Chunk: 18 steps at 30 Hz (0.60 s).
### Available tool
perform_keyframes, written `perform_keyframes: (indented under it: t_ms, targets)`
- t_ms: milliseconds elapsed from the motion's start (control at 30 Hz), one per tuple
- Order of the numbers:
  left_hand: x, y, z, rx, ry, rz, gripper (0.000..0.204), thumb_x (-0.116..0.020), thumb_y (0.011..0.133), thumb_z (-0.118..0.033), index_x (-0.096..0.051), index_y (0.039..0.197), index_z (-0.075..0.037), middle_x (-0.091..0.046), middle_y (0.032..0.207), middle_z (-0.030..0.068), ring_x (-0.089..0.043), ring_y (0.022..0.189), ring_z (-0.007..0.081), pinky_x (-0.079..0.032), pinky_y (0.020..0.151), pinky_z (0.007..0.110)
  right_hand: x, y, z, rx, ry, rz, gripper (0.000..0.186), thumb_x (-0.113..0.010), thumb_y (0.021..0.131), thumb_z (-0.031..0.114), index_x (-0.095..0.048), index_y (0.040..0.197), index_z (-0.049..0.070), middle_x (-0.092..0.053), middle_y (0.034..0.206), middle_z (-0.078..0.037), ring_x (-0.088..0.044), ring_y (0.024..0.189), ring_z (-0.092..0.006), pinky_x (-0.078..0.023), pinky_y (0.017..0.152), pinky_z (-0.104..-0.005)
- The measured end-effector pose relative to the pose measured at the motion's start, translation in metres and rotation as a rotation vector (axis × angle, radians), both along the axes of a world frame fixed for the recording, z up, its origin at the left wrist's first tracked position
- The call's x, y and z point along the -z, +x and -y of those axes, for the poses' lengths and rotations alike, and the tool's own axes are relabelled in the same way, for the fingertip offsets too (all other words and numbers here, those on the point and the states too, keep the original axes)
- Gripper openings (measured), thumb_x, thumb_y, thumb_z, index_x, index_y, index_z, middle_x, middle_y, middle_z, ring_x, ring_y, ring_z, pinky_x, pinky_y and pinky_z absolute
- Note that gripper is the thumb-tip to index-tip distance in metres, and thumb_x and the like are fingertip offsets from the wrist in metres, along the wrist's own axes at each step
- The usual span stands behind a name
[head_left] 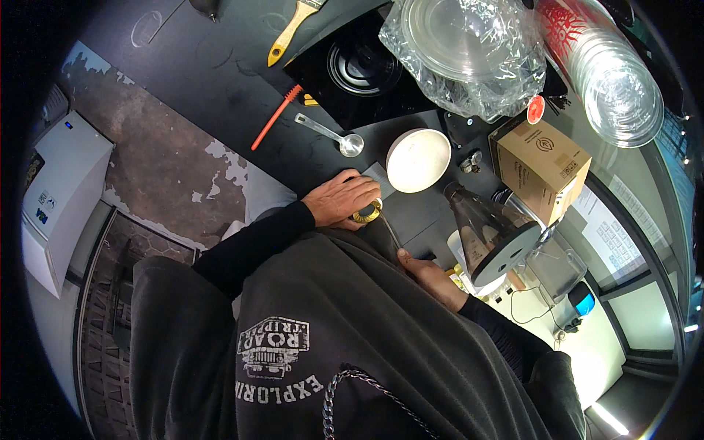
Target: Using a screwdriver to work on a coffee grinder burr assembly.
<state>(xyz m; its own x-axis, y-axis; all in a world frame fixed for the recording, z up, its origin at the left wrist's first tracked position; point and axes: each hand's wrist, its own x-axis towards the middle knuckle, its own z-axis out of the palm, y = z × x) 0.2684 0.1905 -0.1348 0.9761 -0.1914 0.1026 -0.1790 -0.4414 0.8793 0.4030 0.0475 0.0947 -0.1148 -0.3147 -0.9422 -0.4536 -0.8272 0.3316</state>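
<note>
My left hand [339,199] is closed around a small round thing with a shiny gold rim [367,212], close against my dark shirt. Its inside is too small to make out. A thin metal rod [392,233], perhaps a utensil's handle, slants from beside that rim down to my right hand [433,279], which grips its lower end; most of those fingers are hidden. Just beyond my hands stands a white bowl [418,167], pale inside. A metal measuring spoon [350,144] lies left of the bowl on the dark table.
Farther left lie a red bristled brush [277,117] and a wooden-handled flat brush [290,35]. A black cooktop [315,70], bagged clear plastic lids [469,44] and stacked clear cups [612,99] are at the back. A cardboard box [539,165] and smoky cone-shaped container [484,227] stand right.
</note>
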Motion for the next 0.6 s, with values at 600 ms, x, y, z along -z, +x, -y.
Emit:
perform_keyframes:
  t_ms: [600]
  targets:
    - [-0.003,0.000,0.002,0.019,-0.029,-0.016,0.075,-0.084,0.080,-0.039,-0.048,0.136,-0.005,-0.053,0.142,0.0113,-0.047,0.139,0.0251,-0.030,0.118,0.044,0.008,-0.017,0.019,-0.377,0.054,0.073,0.076,-0.049,0.104,0.064,-0.071,0.109,-0.008,-0.072,0.090,-0.012,-0.064,0.088,-0.0177,-0.050,0.084,-0.0360]
